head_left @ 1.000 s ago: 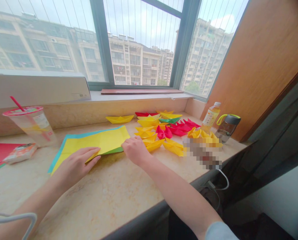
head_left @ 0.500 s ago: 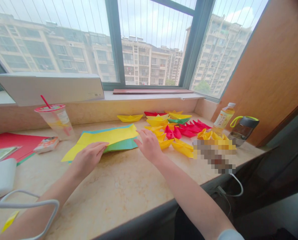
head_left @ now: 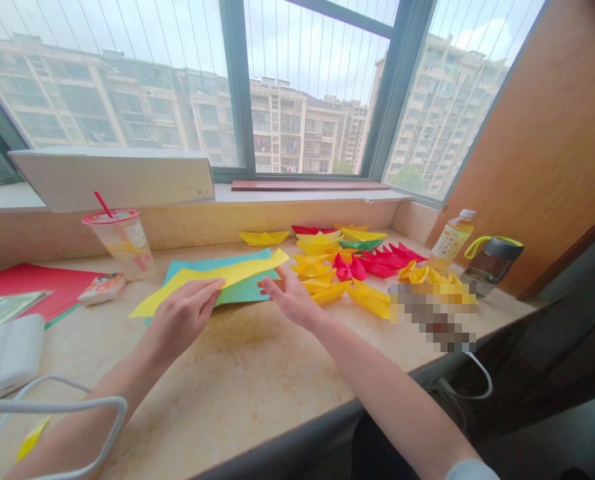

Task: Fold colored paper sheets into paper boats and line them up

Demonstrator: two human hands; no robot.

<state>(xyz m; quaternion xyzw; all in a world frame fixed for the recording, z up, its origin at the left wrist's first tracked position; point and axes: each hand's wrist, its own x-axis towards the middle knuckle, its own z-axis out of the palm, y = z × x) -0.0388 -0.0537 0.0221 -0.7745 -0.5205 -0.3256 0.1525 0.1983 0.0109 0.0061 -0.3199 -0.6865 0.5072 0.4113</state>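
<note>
- On the stone counter (head_left: 257, 373), before the window: one yellow paper sheet (head_left: 210, 274), bowed along its length, set over the blue-green paper sheet (head_left: 247, 288); near edge seemingly raised.
- Left hand (head_left: 190, 310): thumb and fingers closed in a pinch on the near edge of the yellow paper sheet.
- Right hand (head_left: 297, 298): fingers loosely parted, nothing plainly within them; placed just beside the right end of both sheets. Contact with the blue-green paper sheet: cannot be told.
- Handling note, by judgement: thin stock, apt to crease; a light, flat pinch serves better than a tight one. The free right end probably wants support, lest it curl or drag the lower sheet along.
- Second note, by judgement: fingers of the right hand best kept clear of the folded paper, yellow (head_left: 370, 298), close by on the right.
- Farther right, grouped: folded paper boats, one green (head_left: 361, 246), several yellow; also pink folded paper (head_left: 350, 267).
- Left side: lidded plastic cup (head_left: 122, 243) with red straw; tissue packet (head_left: 102, 289).
</note>
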